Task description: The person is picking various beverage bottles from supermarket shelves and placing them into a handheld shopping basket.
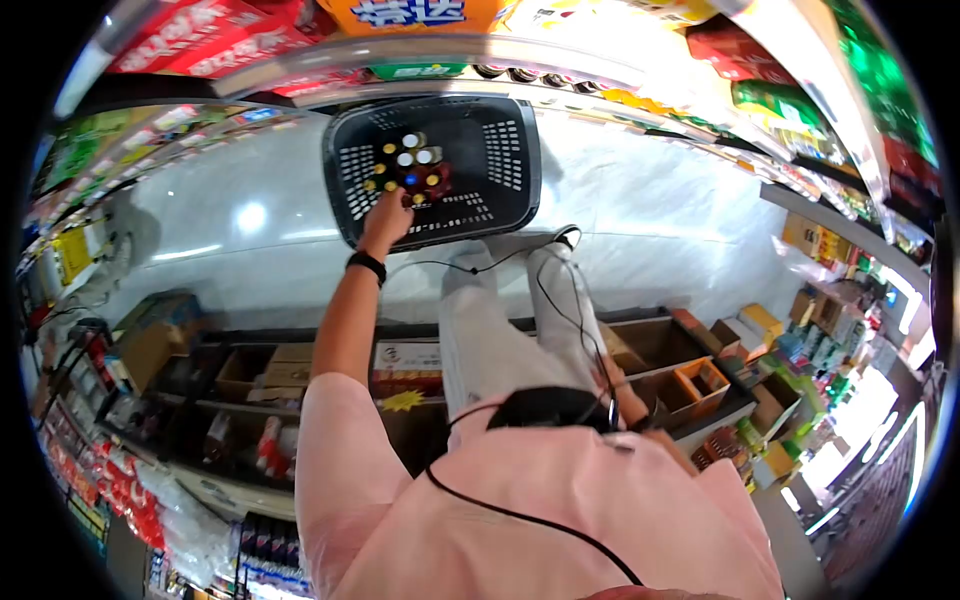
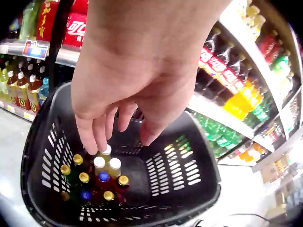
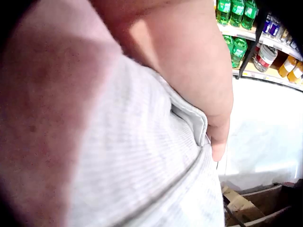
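My left hand (image 2: 137, 90) hangs over the black plastic basket (image 1: 515, 110), its fingers loosely bent and pointing down, with nothing visible between them. Below the fingertips, several small bottles stand grouped at one end of the basket. Some have white caps (image 2: 114, 163), others gold caps (image 2: 123, 180) or blue caps (image 2: 85, 195). In the head view this hand (image 1: 388, 220) overlaps the near rim beside the bottles. My right hand (image 3: 194, 71) hangs against the light grey trousers (image 3: 137, 137) at my side, its fingers mostly hidden.
Shelves of drinks (image 2: 222, 71) stand beyond the basket, which is on the shiny floor (image 1: 230, 220). Behind my legs sits a low unit with open cardboard boxes (image 1: 655, 345). A black cable (image 1: 430, 264) runs from my left wrist across my legs.
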`<state>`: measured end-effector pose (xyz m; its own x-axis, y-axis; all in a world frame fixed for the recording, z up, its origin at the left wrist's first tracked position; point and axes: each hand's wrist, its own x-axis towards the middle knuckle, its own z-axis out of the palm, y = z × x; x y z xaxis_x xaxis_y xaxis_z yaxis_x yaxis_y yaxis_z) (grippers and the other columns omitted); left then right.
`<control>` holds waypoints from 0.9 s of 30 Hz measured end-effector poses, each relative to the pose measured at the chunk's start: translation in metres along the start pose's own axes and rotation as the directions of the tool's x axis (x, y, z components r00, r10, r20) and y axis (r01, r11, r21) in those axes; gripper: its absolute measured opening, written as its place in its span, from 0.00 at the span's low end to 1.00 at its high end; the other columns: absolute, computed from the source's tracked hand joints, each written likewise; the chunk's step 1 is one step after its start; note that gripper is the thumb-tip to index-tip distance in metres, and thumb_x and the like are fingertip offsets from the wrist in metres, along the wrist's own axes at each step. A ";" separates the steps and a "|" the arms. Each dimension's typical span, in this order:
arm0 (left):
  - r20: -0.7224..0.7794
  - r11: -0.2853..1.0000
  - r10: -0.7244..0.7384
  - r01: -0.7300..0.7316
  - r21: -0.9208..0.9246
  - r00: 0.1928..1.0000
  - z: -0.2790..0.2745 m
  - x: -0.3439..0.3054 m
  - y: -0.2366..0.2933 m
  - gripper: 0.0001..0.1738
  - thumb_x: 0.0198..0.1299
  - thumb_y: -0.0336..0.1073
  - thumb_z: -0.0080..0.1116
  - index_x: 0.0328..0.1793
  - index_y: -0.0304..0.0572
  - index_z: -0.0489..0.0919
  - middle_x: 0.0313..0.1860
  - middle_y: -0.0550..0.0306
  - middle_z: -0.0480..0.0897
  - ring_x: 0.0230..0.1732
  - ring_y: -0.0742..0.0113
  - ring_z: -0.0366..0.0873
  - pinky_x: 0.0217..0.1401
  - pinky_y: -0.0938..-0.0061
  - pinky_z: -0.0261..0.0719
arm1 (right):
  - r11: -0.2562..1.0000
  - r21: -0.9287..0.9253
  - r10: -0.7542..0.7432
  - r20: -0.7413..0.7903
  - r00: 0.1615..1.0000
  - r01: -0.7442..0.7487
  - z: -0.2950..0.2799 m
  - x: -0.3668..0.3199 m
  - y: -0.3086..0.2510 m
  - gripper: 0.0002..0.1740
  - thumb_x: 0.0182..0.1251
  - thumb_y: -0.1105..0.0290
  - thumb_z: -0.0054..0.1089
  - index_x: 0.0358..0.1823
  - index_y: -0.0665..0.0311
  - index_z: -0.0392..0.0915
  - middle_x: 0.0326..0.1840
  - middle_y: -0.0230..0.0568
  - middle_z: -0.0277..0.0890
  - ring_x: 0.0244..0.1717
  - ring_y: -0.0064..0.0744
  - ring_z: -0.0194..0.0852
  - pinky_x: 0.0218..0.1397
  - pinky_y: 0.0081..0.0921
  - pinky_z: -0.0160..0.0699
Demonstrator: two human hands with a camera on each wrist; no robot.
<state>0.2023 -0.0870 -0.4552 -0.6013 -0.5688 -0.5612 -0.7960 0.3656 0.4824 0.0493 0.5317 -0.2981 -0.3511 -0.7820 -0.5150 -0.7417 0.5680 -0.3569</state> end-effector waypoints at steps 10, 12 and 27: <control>0.022 0.997 0.056 -0.057 0.049 0.998 0.171 0.204 -0.048 0.27 0.67 0.32 0.48 0.74 0.41 0.69 0.57 0.33 0.81 0.56 0.38 0.81 0.54 0.50 0.81 | 0.884 -0.171 0.467 0.359 0.808 -0.435 -0.021 -0.028 -0.046 0.32 0.69 0.56 0.60 0.70 0.61 0.68 0.67 0.56 0.69 0.66 0.59 0.66 0.70 0.47 0.65; -0.104 0.999 0.021 -0.023 -0.022 0.994 0.174 0.192 -0.049 0.24 0.69 0.43 0.54 0.68 0.42 0.72 0.55 0.33 0.82 0.53 0.37 0.82 0.53 0.48 0.81 | 0.886 -0.149 0.463 0.349 0.815 -0.440 -0.029 -0.018 -0.061 0.30 0.68 0.55 0.60 0.69 0.59 0.69 0.67 0.53 0.68 0.63 0.58 0.67 0.69 0.45 0.68; -0.001 0.963 -0.103 0.100 -0.250 0.995 0.235 0.207 -0.073 0.15 0.71 0.36 0.50 0.39 0.36 0.84 0.36 0.44 0.84 0.36 0.50 0.83 0.37 0.59 0.78 | 0.830 -0.355 0.557 0.546 0.626 -0.429 -0.042 -0.005 0.012 0.21 0.74 0.69 0.44 0.66 0.50 0.70 0.65 0.44 0.72 0.65 0.51 0.73 0.66 0.43 0.75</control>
<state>0.1196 -0.0581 -0.7647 -0.5157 -0.6045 -0.6071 -0.8092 0.1108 0.5770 0.0177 0.5316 -0.2670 -0.3211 -0.0334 -0.9465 -0.6684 0.7160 0.2015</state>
